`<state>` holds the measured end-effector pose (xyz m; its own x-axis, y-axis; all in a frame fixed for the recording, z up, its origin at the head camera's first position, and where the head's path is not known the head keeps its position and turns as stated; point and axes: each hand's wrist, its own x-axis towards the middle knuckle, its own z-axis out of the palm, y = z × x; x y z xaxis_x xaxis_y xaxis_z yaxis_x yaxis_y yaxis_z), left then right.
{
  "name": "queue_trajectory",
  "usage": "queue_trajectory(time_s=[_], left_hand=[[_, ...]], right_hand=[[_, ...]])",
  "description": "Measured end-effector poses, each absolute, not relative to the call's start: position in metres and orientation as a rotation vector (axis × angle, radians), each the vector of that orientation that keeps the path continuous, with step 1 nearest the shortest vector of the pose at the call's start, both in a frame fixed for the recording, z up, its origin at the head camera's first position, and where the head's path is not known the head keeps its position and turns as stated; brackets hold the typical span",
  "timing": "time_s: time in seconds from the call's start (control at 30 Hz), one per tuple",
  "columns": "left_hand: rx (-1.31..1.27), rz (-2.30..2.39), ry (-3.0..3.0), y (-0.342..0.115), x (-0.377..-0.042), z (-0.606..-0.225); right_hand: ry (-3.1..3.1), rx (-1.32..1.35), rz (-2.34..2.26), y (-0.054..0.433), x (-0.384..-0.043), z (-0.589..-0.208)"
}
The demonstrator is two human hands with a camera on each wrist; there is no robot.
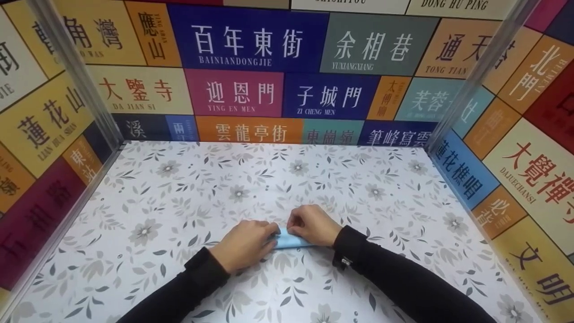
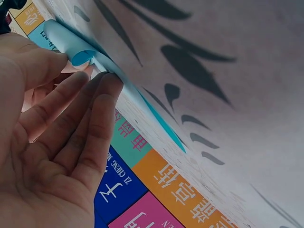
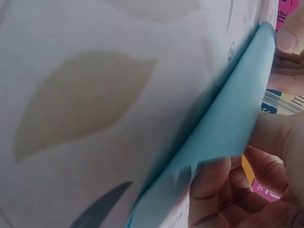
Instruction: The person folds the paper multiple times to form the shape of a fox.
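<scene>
A light blue sheet of paper point(image 1: 290, 241), curled into a loose roll along one side, lies low on the patterned table in front of me. At its left end, my left hand point(image 1: 245, 244) holds it; in the left wrist view the thumb is at the open end of the roll point(image 2: 71, 47) and the fingertips are at the flat part. My right hand point(image 1: 317, 225) pinches the curled edge with bent fingers. From the right wrist, the curl point(image 3: 228, 114) widens toward the fingers, which reach under its rim and partly hide it.
A white cover with grey flowers and leaves spreads over the table point(image 1: 242, 170). Colourful panels with printed characters form a back wall point(image 1: 251, 36) and two side walls. Clear corner strips point(image 1: 87, 85) run down where the walls meet.
</scene>
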<state>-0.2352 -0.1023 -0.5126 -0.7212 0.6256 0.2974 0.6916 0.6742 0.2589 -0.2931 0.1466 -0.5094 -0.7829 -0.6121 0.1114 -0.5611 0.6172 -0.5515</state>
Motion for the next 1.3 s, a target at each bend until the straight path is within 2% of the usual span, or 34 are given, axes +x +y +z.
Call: queue_trajectory(time_s=[0.43, 1.3], left_hand=[[-1.153, -0.514, -2.668, -0.1062, -0.2347, -0.5162], [-1.127, -0.444, -2.619, -0.0995, -0.2325, -0.5139]], right_hand=[[2.762, -0.972, -0.899, 0.1439, -0.2962, -0.5151], [2.725, -0.948, -0.97, 0.1495, -0.2981, -0.5163]])
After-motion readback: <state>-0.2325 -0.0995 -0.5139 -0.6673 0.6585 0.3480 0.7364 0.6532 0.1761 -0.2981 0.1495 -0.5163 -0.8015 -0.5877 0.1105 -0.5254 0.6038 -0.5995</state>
